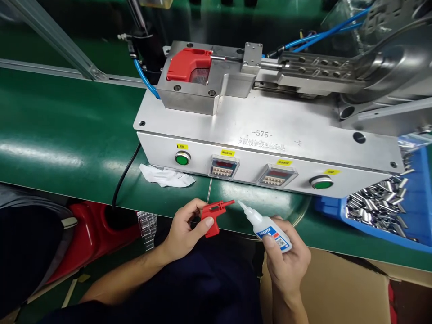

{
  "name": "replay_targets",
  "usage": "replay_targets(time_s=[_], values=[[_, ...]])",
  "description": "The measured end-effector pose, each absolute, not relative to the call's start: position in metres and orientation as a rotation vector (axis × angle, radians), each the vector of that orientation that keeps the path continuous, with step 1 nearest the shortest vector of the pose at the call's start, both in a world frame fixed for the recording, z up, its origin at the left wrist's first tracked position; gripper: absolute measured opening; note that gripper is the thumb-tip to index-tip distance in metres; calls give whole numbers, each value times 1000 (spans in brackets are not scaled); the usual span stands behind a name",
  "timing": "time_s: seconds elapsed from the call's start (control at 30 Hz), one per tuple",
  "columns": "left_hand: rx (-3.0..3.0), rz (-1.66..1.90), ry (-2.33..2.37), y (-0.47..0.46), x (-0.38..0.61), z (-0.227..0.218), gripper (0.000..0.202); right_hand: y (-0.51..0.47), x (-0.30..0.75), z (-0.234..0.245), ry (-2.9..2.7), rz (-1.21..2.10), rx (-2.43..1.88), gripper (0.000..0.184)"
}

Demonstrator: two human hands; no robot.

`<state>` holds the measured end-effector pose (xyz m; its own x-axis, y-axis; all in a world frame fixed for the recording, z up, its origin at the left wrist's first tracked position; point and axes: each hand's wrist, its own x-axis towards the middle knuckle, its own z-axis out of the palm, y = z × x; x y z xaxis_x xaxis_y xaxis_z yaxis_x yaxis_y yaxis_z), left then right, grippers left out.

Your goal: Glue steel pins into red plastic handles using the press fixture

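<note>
My left hand pinches a small red plastic part just below the green bench edge, its thin tip pointing right. My right hand is wrapped round a white glue bottle with a blue and red label. The bottle's nozzle points up and left, a short gap from the red part's tip. Behind them stands a metal fixture box with two green buttons and two small displays. A second red plastic part sits clamped in the jig on top of the box.
A crumpled white wipe lies on the green belt left of the box. A blue bin of small metal tubes stands at the right. A cardboard box sits below right, a red container below left. A black cable runs off the bench edge.
</note>
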<state>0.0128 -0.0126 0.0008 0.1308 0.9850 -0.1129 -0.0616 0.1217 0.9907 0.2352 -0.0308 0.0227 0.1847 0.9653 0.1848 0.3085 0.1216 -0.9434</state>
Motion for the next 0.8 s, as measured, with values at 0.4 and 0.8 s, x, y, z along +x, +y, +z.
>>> replay_targets(time_s=[0.4, 0.8], values=[[1234, 1084, 1119, -11, 11, 1, 8, -33, 228, 25, -1383, 773, -1438, 15], [1281, 1077, 1130, -13, 9, -3, 8, -33, 226, 25, -1395, 760, -1448, 16]])
